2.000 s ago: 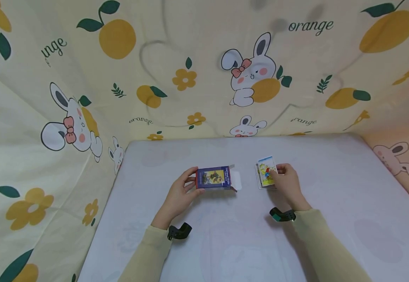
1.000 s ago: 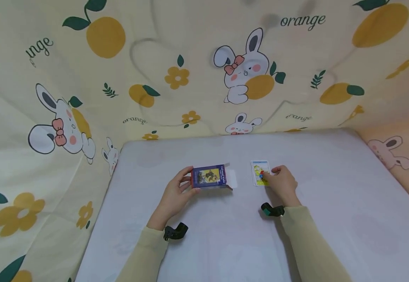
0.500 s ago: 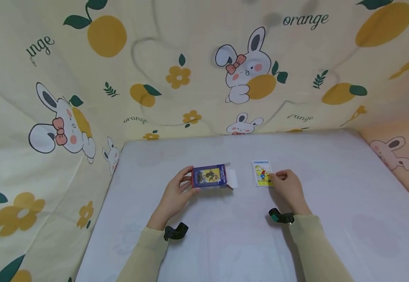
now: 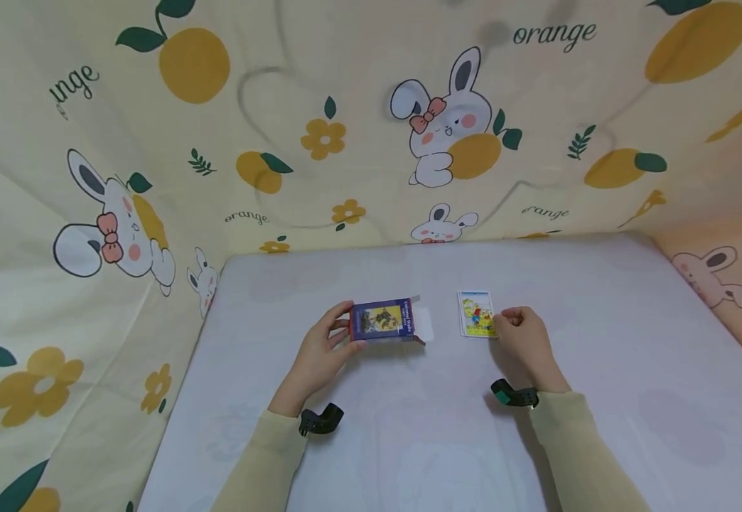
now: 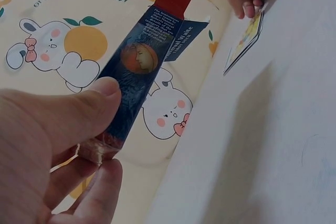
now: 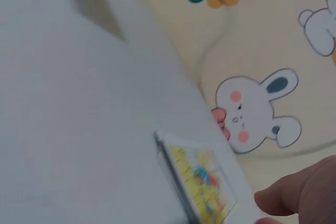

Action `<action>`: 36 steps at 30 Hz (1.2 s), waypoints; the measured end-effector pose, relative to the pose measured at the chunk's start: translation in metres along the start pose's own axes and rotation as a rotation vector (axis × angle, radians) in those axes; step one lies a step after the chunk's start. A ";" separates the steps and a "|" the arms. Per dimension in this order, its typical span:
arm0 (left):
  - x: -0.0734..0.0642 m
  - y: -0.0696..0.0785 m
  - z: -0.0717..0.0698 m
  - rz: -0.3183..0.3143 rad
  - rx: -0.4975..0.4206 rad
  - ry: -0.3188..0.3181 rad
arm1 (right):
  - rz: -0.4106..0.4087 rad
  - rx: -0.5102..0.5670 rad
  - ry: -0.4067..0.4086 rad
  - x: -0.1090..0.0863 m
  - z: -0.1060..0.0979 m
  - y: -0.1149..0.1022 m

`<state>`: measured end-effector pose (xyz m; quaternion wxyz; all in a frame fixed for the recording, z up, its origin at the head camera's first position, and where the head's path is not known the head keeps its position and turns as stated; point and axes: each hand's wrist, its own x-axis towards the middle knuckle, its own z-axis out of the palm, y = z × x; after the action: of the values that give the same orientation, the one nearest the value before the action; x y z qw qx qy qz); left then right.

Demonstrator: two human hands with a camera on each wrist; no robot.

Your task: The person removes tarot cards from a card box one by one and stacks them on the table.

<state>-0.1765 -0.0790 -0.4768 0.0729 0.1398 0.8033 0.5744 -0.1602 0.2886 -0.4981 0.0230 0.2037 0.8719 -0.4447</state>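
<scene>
My left hand (image 4: 318, 355) grips the closed end of a dark blue tarot card box (image 4: 380, 321), thumb on one side and fingers on the other. In the left wrist view, the box (image 5: 131, 72) shows its narrow printed side, and its flaps stand open at the far end. A small stack of picture cards (image 4: 477, 314) lies on the table to the right, a yellow picture on top. Right beside the stack's right edge is my right hand (image 4: 527, 341), fingers loosely curled. In the right wrist view, a gap shows between the thumb (image 6: 286, 192) and the cards (image 6: 202, 182).
A white-covered table (image 4: 409, 441) lies beneath both hands. Behind it hangs a cream cloth (image 4: 358, 142) printed with rabbits and oranges, which also closes off the left and right sides. Each wrist carries a black camera band (image 4: 321, 419).
The right hand has laid the top picture card squarely on the stack, then drawn back to the right, off its face. The left hand still holds the box in nearly the same place.
</scene>
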 end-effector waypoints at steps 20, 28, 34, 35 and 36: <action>0.002 -0.004 0.000 0.015 0.021 -0.003 | -0.218 0.186 -0.140 -0.022 0.035 -0.061; 0.002 0.000 0.000 0.016 0.012 -0.004 | -0.241 0.208 -0.260 -0.034 0.056 -0.077; 0.001 0.001 0.000 0.021 0.009 -0.008 | -0.265 0.218 -0.277 -0.038 0.060 -0.083; 0.001 0.001 0.000 0.023 0.004 -0.009 | -0.266 0.221 -0.278 -0.038 0.061 -0.083; 0.001 0.001 0.000 0.025 0.001 -0.011 | -0.266 0.225 -0.283 -0.038 0.061 -0.084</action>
<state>-0.1773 -0.0783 -0.4760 0.0702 0.1529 0.8014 0.5739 -0.1657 0.1840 -0.4625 0.0633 0.0239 0.8242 -0.5623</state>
